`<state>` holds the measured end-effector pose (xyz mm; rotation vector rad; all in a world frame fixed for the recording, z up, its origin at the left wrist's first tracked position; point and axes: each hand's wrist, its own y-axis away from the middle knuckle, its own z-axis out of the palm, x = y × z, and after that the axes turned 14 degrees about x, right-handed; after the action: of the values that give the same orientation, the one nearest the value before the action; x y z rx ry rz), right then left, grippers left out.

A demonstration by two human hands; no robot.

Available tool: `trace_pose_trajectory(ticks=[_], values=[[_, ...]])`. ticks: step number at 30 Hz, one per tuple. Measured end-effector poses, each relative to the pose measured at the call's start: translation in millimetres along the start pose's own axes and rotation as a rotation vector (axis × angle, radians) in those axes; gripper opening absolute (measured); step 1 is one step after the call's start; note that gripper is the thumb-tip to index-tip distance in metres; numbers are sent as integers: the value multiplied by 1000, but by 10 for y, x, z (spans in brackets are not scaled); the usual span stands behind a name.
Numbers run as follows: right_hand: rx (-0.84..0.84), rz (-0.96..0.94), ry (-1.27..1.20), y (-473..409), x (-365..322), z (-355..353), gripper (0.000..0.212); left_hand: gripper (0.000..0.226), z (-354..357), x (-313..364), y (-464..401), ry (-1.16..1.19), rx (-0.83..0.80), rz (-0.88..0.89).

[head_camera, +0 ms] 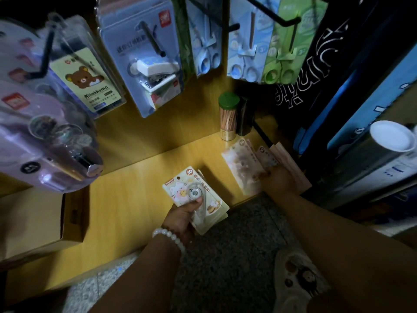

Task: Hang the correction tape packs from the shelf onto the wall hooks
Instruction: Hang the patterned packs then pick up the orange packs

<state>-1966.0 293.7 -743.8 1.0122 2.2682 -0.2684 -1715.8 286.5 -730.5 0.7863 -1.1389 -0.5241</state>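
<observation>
Head view. Lower centre: left hand, bead bracelet on its wrist, grips a stack of correction tape packs over the front edge of the yellow shelf, thumb on the top pack. Right of centre: right hand rests on a second pile of packs lying on the shelf; its finger hold cannot be told. Above: wall hooks carrying scissors packs. Behind the pile: a jar of sticks.

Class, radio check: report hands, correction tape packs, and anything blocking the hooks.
Left hand grips a stack of correction tape packs above the shelf. Right hand on the remaining packs at the shelf's right end. Free black hook overhead, nothing blocking.
</observation>
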Motion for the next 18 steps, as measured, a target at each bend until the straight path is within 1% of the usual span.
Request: trace_pose_trajectory(ticks=[2, 3, 4, 5, 6, 8, 10, 12, 14, 18], values=[[-142, 42, -323, 82, -182, -83, 24, 59, -34, 28, -6, 13, 30, 33], [-216, 83, -434, 115, -268, -132, 24, 58, -46, 40, 4, 18, 33, 48], [-293, 116, -494, 143, -344, -173, 24, 57, -51, 55, 24, 27, 41, 55], [-373, 123, -506, 163, -399, -199, 24, 57, -52, 66, 34, 45, 55, 58], [-445, 117, -504, 183, -434, -201, 23, 63, -46, 73, 51, 63, 58, 59], [-531, 130, -506, 231, -472, -171, 21, 79, -32, 94, 80, 107, 19, 39], [-581, 102, -450, 294, -506, -158, 23, 75, 12, 124, 151, 140, -67, 16], [-641, -6, -382, 363, -547, -169, 30, 72, 40, 140, 175, 215, -188, -42], [-654, -71, -363, 420, -585, -193, 29, 73, 81, 146, 204, 239, -268, -52], [-612, -193, -367, 490, -659, -184, 29, 79, 106, 129, 174, 149, -260, 25]])
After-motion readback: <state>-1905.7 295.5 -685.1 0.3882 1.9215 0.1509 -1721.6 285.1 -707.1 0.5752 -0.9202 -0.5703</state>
